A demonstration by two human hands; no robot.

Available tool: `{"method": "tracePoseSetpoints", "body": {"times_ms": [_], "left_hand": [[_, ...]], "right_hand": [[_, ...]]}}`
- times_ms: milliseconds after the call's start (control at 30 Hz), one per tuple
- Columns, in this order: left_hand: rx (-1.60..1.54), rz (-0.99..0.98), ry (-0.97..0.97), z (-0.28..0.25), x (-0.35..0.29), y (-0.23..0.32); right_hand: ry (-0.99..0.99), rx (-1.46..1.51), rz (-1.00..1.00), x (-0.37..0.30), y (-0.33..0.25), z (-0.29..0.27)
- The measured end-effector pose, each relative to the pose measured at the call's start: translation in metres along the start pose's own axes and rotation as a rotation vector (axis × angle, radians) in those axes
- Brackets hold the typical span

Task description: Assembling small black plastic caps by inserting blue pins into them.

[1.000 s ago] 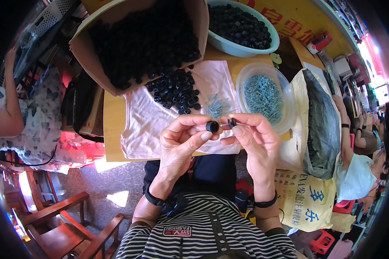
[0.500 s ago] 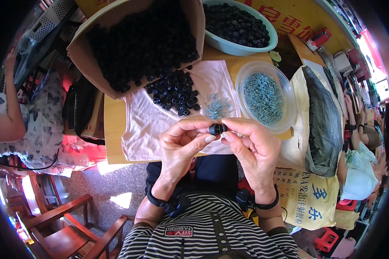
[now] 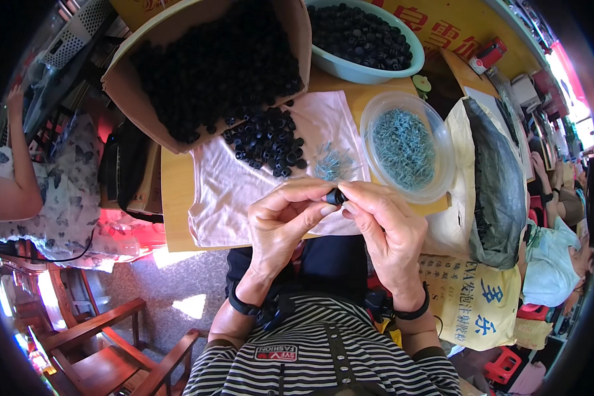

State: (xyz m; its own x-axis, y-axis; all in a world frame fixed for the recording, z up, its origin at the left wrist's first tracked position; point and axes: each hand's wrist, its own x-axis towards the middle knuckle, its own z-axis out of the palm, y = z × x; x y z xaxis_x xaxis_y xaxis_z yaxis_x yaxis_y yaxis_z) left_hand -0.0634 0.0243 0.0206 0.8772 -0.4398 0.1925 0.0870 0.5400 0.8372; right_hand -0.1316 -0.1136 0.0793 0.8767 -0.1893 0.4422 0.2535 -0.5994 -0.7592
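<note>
Over the near edge of the pale pink cloth (image 3: 221, 204), my left hand (image 3: 280, 221) pinches a small black round plastic part (image 3: 336, 197) between thumb and fingertips. My right hand (image 3: 389, 221) is closed at the other side of the same part, its fingertips against it; whether they also hold a screw is hidden. Just beyond the fingers lies a small heap of bluish metal screws (image 3: 333, 163). To its left, a pile of black plastic parts (image 3: 267, 142) is spread on the cloth.
A tilted cardboard box (image 3: 122, 69) of black parts stands far left. Behind sits a pale blue basin (image 3: 360, 74) holding more. A clear round tub (image 3: 447, 158) of screws is on the right, beside an open sack (image 3: 501, 198). A wooden chair (image 3: 105, 366) stands lower left; other people are at both sides.
Between my fingertips, the black piece looked longer, with a gap between two sections; now it appears shorter and more compact. My hands have shifted slightly right.
</note>
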Motion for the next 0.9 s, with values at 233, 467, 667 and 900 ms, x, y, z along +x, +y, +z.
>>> {"method": "tracePoseSetpoints", "body": {"times_ms": [233, 467, 667, 900], "left_hand": [[-0.028, -0.027, -0.031, -0.001, -0.002, -0.002], [-0.175, -0.081, -0.018, 0.009, 0.001, 0.009], [-0.099, -0.101, 0.019, 0.01, 0.0, 0.008], [-0.142, -0.15, 0.063, 0.012, -0.006, 0.0]], "right_hand": [[0.013, 0.029, 0.067, 0.001, 0.002, 0.0], [-0.008, -0.011, -0.025, 0.003, 0.008, -0.001], [0.024, -0.041, -0.104, 0.0, 0.009, 0.004], [0.083, -0.112, -0.169, -0.005, 0.023, 0.01]]}}
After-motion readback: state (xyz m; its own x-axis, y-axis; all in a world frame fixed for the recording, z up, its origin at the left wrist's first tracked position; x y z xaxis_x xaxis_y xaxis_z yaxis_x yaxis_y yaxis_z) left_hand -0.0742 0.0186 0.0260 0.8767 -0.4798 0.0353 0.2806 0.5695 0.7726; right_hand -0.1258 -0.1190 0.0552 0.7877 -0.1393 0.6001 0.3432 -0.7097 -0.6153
